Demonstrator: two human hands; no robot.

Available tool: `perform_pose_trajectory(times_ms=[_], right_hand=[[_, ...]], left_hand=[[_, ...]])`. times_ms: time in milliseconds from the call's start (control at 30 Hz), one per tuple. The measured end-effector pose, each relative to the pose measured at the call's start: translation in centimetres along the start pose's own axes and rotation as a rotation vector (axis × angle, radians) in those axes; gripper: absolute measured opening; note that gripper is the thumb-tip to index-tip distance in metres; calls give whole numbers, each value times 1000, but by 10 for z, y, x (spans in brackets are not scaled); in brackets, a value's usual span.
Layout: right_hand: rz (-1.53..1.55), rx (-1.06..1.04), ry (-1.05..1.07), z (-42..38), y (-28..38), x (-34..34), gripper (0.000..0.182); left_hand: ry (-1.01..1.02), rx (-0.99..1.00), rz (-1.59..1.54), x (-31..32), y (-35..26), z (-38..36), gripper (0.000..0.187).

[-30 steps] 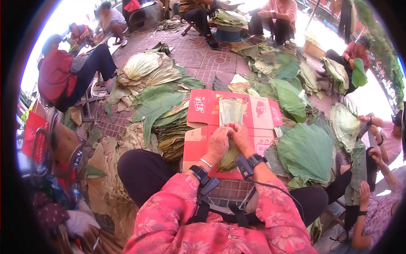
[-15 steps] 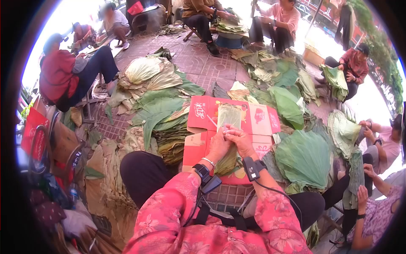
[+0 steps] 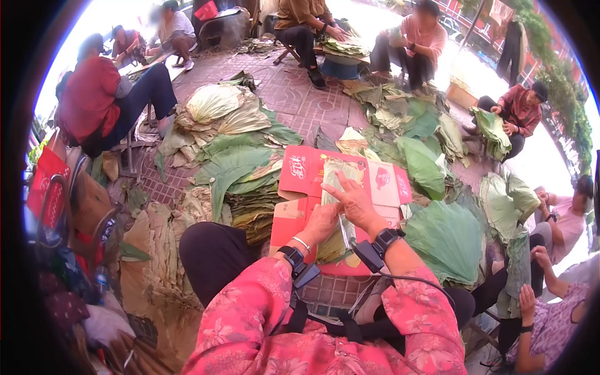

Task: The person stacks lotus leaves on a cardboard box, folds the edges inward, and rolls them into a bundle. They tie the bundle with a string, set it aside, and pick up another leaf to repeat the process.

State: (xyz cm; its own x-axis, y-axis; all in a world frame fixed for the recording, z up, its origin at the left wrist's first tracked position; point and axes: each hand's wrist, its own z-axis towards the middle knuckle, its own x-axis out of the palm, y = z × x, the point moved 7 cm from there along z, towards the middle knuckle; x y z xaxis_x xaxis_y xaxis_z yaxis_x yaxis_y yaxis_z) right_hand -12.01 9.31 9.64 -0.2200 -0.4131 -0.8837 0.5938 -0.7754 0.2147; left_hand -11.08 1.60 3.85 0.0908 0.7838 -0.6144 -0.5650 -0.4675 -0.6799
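A narrow bundle of folded, pale dried lotus leaf (image 3: 333,170) lies on a flattened red cardboard box (image 3: 300,165) in front of me. My left hand (image 3: 321,224) is closed at the bundle's left side, its fingers curled against it and the fingertips partly hidden. Over the bundle's upper part, my right hand (image 3: 357,201) has its index and middle fingers stretched out, the palm turned down. Thin whitish strands (image 3: 345,232) show below the hands. More yellowish leaf (image 3: 331,250) sits beneath my wrists.
Piles of lotus leaves lie left (image 3: 237,169) and right (image 3: 445,240) of the box. A leaf stack (image 3: 253,215) stands by my left knee. Several people sit around, some holding leaves. At far left is a chair (image 3: 94,194) with bags.
My hands, pinched together over the bundle before, have come apart. My right hand has opened, with its fingers reaching forward; my left has dropped slightly towards me.
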Motion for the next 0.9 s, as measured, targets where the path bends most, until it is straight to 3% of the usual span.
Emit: perform_pose_trajectory(times_ms=[167,267,300,400,567,667,867,900], right_hand=[[-215,-116,122,-9,-4,-3,12],[-202,2,126,-17,-10,-11,7],[-134,101,169,-22,-18,-6,8],[25,264,133,-35,-25,2,10],[-102,219,-110,-40,1,-19,10],[-25,244,-167,-44,18,-28,9],[-73,285,49,-50,34,-19,12],[-14,280,-2,-50,38,-26,13]], left_hand=[[37,118,-44,2,-4,-4,19],[65,-145,-669,11,20,-4,20],[156,-284,-760,4,16,-3,24],[83,-377,-898,-3,17,-1,25],[157,-519,-1050,17,41,-2,17],[119,-571,-1094,3,30,-1,13],[122,-602,-1124,5,38,-4,14],[110,-606,-1095,4,36,-5,13]])
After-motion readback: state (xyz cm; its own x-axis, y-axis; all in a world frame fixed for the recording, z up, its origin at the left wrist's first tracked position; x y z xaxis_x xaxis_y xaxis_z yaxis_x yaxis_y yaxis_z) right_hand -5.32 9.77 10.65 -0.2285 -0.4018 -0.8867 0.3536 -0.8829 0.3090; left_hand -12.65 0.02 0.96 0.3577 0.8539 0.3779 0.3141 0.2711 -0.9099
